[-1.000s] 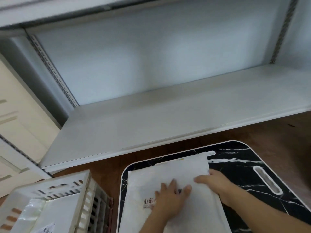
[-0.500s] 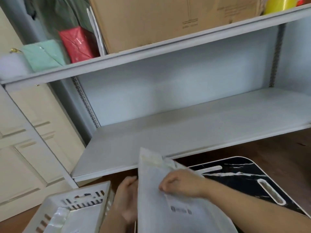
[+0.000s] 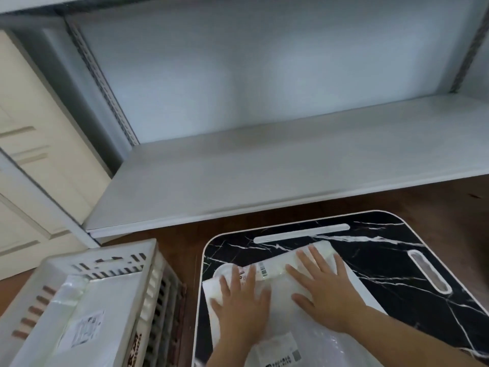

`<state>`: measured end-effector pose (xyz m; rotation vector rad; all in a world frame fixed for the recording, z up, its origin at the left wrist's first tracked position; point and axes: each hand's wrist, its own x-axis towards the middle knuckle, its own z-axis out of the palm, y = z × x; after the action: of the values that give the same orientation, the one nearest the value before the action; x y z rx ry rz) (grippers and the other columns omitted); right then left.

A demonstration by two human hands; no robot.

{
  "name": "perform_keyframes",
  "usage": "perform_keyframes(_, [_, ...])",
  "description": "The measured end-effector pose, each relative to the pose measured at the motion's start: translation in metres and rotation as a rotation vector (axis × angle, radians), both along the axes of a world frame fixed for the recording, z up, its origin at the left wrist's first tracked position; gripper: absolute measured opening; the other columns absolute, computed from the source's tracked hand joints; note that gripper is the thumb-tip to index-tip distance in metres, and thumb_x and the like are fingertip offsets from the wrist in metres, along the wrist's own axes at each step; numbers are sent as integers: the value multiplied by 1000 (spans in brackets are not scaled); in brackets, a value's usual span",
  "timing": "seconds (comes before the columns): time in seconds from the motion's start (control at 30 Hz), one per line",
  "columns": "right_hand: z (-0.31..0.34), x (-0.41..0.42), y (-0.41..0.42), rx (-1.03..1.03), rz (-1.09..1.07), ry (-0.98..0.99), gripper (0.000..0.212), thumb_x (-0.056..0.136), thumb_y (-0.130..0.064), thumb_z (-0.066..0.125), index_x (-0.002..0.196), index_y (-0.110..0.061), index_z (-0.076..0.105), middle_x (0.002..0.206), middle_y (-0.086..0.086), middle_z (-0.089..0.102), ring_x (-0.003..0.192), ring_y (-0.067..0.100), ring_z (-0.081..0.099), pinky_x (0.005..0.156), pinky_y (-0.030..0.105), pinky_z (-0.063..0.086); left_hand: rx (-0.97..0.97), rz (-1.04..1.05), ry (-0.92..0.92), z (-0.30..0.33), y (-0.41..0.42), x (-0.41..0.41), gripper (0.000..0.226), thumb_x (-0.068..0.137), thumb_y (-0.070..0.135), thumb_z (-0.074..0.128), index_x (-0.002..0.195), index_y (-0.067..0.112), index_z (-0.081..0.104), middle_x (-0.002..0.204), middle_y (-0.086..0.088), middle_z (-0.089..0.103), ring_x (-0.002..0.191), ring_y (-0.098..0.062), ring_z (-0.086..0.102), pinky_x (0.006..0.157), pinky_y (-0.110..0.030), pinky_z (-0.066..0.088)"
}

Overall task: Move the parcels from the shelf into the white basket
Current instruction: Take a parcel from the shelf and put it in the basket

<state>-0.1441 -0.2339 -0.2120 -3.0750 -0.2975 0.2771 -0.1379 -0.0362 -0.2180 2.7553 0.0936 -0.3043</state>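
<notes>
White parcel (image 3: 280, 308) lies flat on the black marbled tabletop (image 3: 370, 260). The left hand (image 3: 242, 311) and right hand (image 3: 324, 298) press on it with fingers straight and spread. The white basket (image 3: 127, 258), just left of the tabletop, holds another parcel (image 3: 87, 321).

Parcel (image 3: 280, 300) no longer upright — flat on tray, both hands pressing.

head cam | looks forward-down | close over tray table (image 3: 370, 260) | shelf (image 3: 264, 168) beyond
</notes>
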Motion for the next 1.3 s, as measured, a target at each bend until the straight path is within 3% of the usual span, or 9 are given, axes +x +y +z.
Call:
perform_keyframes(0.07, [-20,3,4,-44,33,-6,57,94,-64,18,136,-38,46,147,5,44,138,34,30,100,64,18,148,-109,-168,-27,-16,-3,56,93,60,27,147,49,16,161,3,6,147,-29,-6,109,-65,4])
perform_keyframes(0.13, [-35,8,6,-47,51,-63,57,94,-64,21,142,-38,39,153,6,34,141,36,26,98,66,19,200,-151,-167,-46,-23,-5,57,85,61,38,140,48,37,153,-1,35,142,-34,20,103,-66,11])
perform_keyframes(0.17, [-42,9,6,-44,63,-83,58,94,-64,23,144,-38,35,155,6,31,142,36,24,98,67,18,227,-155,-169,-53,-25,-6,59,83,60,41,140,47,39,152,-1,38,140,-35,24,102,-68,11])
perform_keyframes(0.27, [-58,15,8,-48,62,-71,59,96,-62,24,149,-36,29,158,6,24,144,37,21,100,71,16,260,-178,-246,-69,-27,1,61,84,58,41,144,45,35,154,-2,32,142,-37,23,100,-73,12])
perform_keyframes(0.5, [-70,33,9,-19,54,-103,60,96,-61,22,149,-33,30,159,5,21,144,39,20,98,74,18,242,-199,-212,-79,-27,24,60,87,57,38,145,42,34,154,-1,33,142,-37,25,99,-73,17])
perform_keyframes(1.03, [-87,35,8,-11,35,-81,59,96,-62,20,146,-36,34,156,1,31,143,33,22,95,73,18,254,-204,-251,-79,-29,24,58,81,55,42,136,38,49,147,-3,44,135,-37,36,95,-77,22])
perform_keyframes(1.2, [-83,32,12,-9,-112,-62,66,92,-70,23,148,-35,33,156,7,28,143,38,21,97,72,13,197,40,-236,-81,-29,18,66,80,62,38,136,30,53,149,-7,42,138,-38,31,100,-77,14])
perform_keyframes(1.3, [-85,34,13,-29,-118,-25,65,91,-72,24,143,-37,40,152,9,36,140,39,25,94,72,14,214,32,-203,-85,-29,17,67,81,64,36,136,29,53,149,-8,41,138,-40,29,99,-78,14])
